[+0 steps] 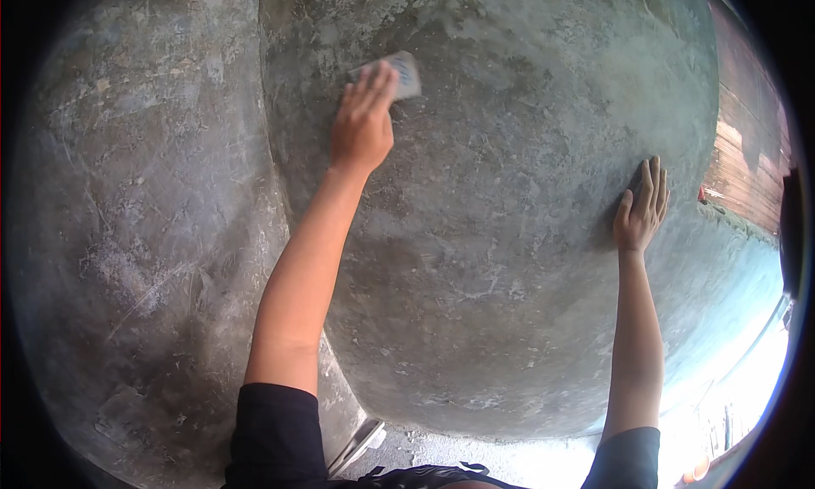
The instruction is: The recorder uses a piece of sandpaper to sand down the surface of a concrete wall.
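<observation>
My left hand [364,123] is raised against a grey plastered wall [484,221], slightly blurred. Under its fingers is a pale sheet, apparently sandpaper [409,78], bearing blue marks. The palm and fingers press this sheet to the wall, so part of it is hidden. Farther right and lower, my right hand [642,209] rests flat on the same wall with its fingers slightly apart and nothing held. Patches, pale scuffs and fine scratches cover the plaster around both hands.
A second plastered wall [146,234] meets this one in a corner at left. Brickwork [742,164] shows at right beside a rough plaster edge. Flat boards [358,447] lean low in the corner above a pale floor [439,451]. An orange pot [699,468] stands lower right.
</observation>
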The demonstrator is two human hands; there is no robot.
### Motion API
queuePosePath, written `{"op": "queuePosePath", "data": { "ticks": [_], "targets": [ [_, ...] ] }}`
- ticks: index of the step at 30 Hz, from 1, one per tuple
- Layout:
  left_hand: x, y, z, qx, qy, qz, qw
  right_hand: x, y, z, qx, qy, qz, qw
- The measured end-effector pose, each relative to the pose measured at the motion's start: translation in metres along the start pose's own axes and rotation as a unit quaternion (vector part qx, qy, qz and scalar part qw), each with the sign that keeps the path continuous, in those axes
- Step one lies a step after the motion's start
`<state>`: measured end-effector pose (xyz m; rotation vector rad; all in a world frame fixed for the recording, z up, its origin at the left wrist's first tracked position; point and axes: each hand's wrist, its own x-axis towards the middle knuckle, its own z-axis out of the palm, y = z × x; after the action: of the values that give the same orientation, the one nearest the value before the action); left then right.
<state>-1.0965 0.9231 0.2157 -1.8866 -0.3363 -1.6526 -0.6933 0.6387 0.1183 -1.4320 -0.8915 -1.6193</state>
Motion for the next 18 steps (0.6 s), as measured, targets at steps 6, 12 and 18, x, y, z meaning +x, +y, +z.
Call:
{"op": "queuePosePath", "data": {
  "ticks": [6,12,18],
  "targets": [
    [0.004,-0.015,0.002,0.063,0.031,-0.080,0.994,0.000,-0.003,0.002,0.003,0.000,0.003,1.000],
    [0.006,-0.014,-0.009,0.055,-0.066,0.041,0.995,0.000,0.001,0.001,0.002,0.002,-0.001,1.000],
    [0.006,0.005,0.005,0.011,-0.028,-0.005,1.000,0.001,-0.001,0.000,0.011,0.003,0.000,1.000]
  ]
}}
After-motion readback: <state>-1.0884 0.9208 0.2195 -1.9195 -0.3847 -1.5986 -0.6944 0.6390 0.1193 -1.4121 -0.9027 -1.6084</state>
